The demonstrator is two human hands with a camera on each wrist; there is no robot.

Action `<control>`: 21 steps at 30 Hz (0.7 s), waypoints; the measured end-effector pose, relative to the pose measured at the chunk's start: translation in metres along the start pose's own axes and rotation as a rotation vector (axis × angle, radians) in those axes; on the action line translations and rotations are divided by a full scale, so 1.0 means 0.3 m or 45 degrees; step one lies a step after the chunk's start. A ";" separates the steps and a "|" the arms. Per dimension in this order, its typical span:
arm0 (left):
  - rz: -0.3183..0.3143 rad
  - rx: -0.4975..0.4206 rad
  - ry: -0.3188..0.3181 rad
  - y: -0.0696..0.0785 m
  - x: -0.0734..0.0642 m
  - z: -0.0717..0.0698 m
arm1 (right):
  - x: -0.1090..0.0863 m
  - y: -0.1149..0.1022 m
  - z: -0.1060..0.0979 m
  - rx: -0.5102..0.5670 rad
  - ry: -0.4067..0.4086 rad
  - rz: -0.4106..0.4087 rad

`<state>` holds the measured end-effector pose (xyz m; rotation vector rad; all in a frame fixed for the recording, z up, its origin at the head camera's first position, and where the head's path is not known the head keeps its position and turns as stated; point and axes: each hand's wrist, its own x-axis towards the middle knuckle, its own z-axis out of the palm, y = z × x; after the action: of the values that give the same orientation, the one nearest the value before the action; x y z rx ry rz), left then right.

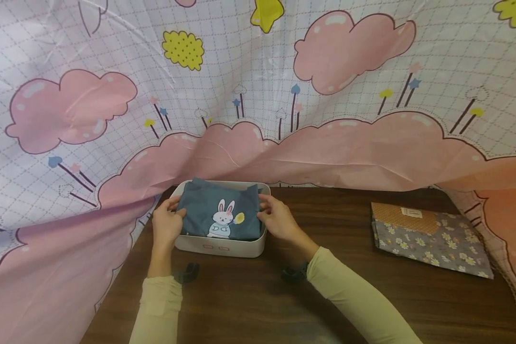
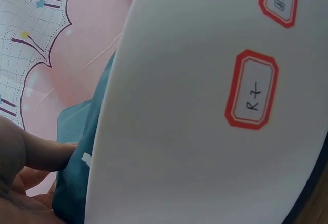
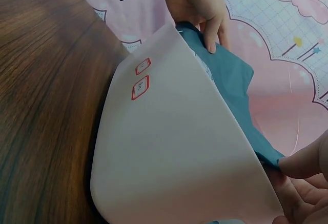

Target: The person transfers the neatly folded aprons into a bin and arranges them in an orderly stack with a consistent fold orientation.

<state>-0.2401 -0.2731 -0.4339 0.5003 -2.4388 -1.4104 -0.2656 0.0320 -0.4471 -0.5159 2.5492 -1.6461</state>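
A dark teal folded cloth [image 1: 202, 210] with a white rabbit print lies in the mouth of a white bin [image 1: 223, 246], its top edge standing above the rim. My left hand [image 1: 167, 224] pinches the cloth's left edge, thumb on the printed side. At the opposite edge, my right hand [image 1: 279, 217] pinches the cloth between thumb and fingers, as the right wrist view also shows. Red-bordered labels with handwriting, one label [image 2: 251, 89] close up in the left wrist view, are stuck to the bin's front wall. The cloth's lower part is hidden inside the bin.
A folded grey daisy-print cloth [image 1: 434, 243] with a brown dotted section lies to the right on the dark wooden table [image 1: 327, 215]. Pink and white printed fabric [image 1: 249, 148] hangs behind the bin and along both sides.
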 end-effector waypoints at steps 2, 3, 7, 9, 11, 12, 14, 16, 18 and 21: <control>0.004 0.006 -0.003 -0.003 -0.001 -0.001 | -0.001 -0.002 0.002 -0.008 0.006 -0.002; 0.007 0.006 -0.005 -0.004 -0.002 -0.002 | 0.000 -0.002 0.003 -0.014 0.008 0.000; 0.014 0.035 -0.019 -0.002 -0.009 -0.007 | -0.001 -0.004 0.002 -0.044 -0.001 0.006; 0.022 0.054 -0.020 0.002 -0.015 -0.008 | -0.003 -0.007 0.000 -0.081 -0.010 -0.006; 0.035 0.080 -0.016 0.007 -0.021 -0.009 | -0.006 -0.010 -0.002 -0.141 -0.005 -0.055; 0.043 0.091 -0.010 0.010 -0.023 -0.009 | -0.009 -0.013 -0.003 -0.166 -0.002 -0.072; 0.062 0.099 -0.001 0.014 -0.023 -0.009 | -0.015 -0.017 -0.007 -0.205 0.001 -0.108; 0.076 0.106 0.000 0.018 -0.023 -0.009 | -0.020 -0.020 -0.011 -0.220 -0.006 -0.116; 0.081 0.104 -0.005 0.016 -0.023 -0.008 | -0.024 -0.018 -0.014 -0.202 -0.023 -0.095; 0.090 0.100 -0.018 0.008 -0.025 -0.004 | -0.026 -0.011 -0.013 -0.183 -0.036 -0.091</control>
<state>-0.2332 -0.2698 -0.4317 0.4187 -2.5051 -1.2992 -0.2585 0.0367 -0.4436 -0.6430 2.6712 -1.4716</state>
